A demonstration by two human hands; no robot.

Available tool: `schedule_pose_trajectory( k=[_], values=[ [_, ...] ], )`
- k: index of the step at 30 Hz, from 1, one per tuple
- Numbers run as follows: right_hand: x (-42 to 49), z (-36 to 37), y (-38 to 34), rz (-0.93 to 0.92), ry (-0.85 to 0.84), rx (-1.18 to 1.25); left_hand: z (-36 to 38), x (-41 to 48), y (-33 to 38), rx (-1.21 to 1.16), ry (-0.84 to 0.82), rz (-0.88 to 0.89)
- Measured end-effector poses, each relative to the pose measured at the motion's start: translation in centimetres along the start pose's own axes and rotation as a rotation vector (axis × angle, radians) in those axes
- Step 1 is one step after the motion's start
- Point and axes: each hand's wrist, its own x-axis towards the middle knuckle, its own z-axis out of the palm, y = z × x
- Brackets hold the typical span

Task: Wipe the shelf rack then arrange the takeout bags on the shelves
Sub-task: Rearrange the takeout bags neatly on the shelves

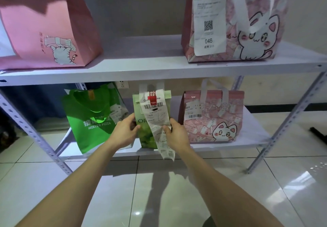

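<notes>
- Fingers [131, 118] of our left hand [125, 131] curl round the left edge of the pale green bag [145, 138], gripping it. Our right hand [175, 133] pinches the bag's right edge, thumb pressing on the long receipt [155, 118] that hangs down its front.
- We hold that bag upright on the lower shelf [251, 136], between the green pizza bag [88, 120] and a pink cat bag [212, 120].
- Farther up, the upper shelf [141, 67] carries a plain pink bag [44, 32] and a second cat bag [238, 23], well apart.
- We see no cloth, so we judge the wiping done. With five bags shelved, only squaring this middle one seems left.
</notes>
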Motion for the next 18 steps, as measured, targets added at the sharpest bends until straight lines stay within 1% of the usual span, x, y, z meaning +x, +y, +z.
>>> schedule_pose_trajectory(
  k=[3, 7, 10, 14, 16, 18],
  values=[
    [-1.7, -0.6, 0.3, -0.026, 0.011, -0.005, -0.7, -1.9, 0.8, 0.009, -0.047, 0.022],
    [-4.8, -2.2, 0.1, -0.111, -0.008, -0.031, -2.5, -5.1, 2.1, -0.001, -0.143, 0.044],
    [-6.6, -4.2, -1.5, -0.182, -0.025, -0.037, -4.3, -7.5, 3.5, -0.066, -0.175, 0.056],
    [-7.4, -9.1, -6.3, -0.291, -0.018, -0.035, -7.6, -9.7, 7.6, -0.180, -0.100, 0.156],
    [-7.2, -12.4, -9.8, -0.359, 0.020, -0.020, -10.2, -10.3, 10.9, -0.201, -0.035, 0.218],
    [-6.8, -16.1, -13.7, -0.433, 0.100, -0.003, -12.7, -10.0, 14.2, -0.206, 0.061, 0.283]
  ],
)
